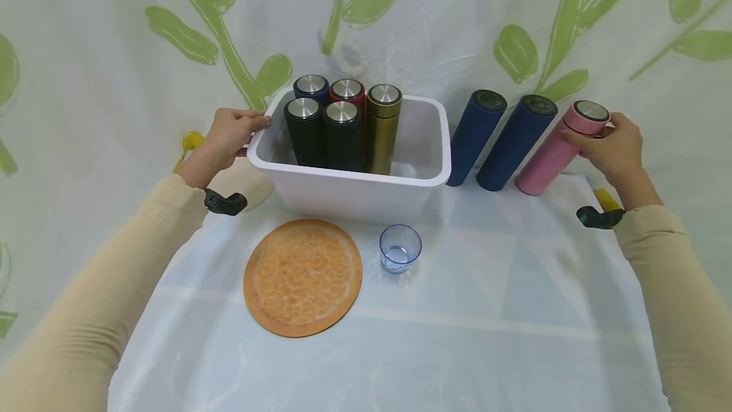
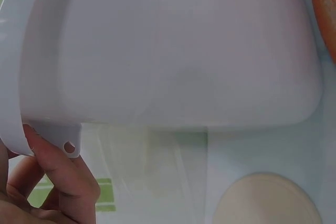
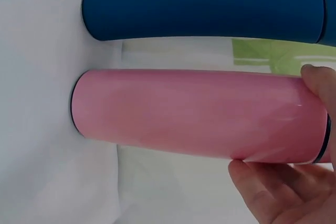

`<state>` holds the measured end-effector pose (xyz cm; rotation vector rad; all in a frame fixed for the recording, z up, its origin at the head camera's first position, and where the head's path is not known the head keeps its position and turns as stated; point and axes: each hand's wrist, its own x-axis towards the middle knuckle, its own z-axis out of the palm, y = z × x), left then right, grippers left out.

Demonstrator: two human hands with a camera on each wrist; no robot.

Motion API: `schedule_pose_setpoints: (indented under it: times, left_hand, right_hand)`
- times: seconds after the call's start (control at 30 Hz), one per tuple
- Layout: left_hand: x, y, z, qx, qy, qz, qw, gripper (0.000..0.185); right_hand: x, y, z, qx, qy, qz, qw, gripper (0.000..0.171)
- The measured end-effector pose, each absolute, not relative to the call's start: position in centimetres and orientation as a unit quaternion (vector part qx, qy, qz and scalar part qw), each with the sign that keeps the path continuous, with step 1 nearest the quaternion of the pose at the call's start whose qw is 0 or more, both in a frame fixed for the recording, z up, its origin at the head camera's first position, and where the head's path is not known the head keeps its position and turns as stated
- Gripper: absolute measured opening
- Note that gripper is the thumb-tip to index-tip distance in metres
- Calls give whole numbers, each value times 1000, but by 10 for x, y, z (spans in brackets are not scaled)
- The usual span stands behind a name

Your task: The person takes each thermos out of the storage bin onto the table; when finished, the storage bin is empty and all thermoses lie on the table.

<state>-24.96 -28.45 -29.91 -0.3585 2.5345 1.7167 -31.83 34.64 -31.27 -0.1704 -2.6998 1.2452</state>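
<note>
Step in hand: right hand (image 1: 617, 145) has the pink bottle (image 1: 553, 152); left hand (image 1: 229, 135) steadies the white bin (image 1: 354, 196). Reads as the grasp stage of handling this bottle.
Right-hand grip: grasping the pink bottle high on the body, just below the cap, fingers on both sides.
Left-hand grip: fingers curled on the rim at the bin's left end, by a tab with a hole.
Next move calls for: probably a firm hold near the cap, a straight lift, and clearance from the nearer blue bottle (image 1: 515, 145); bin kept steady.
Pink bottle, place: table's far right, outermost of three in a row, right of the bin; base at the tabletop, slight lift cannot be ruled out.
Pink bottle, look: slim cylinder, glossy pink, silver disc on the cap, dark seam under the cap, dark line round the base. Looks upright; wide view makes it lean.
Row neighbour: farther blue bottle (image 1: 476, 138), between the nearer one and the bin.
Bin contents: five bottles, left and middle; space at right.
Front of bin: round orange mat (image 1: 303, 277), small clear cup (image 1: 400, 266).
</note>
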Motion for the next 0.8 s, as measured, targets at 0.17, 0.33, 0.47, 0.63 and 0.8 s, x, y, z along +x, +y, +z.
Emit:
schedule_pose_setpoints:
  times: [0.17,0.33,0.47,0.63,0.8]
  left_hand:
    - [-249,-285,-300,-120,822,556,30,53]
    - [-250,-283,-299,-116,821,558,33,53]
    - [-251,-283,-300,-115,820,560,34,54]
    - [-249,-284,-300,-115,824,555,29,54]
    - [-250,-283,-301,-113,822,558,31,54]
  right_hand:
    - [-313,347,-308,-81,-911,401,50,117]
    - [-302,352,-298,-90,-908,404,64,120]
    - [-292,352,-286,-94,-907,399,95,117]
    - [-280,343,-269,-72,-908,389,140,110]
    - [-268,326,-252,-33,-893,411,183,98]
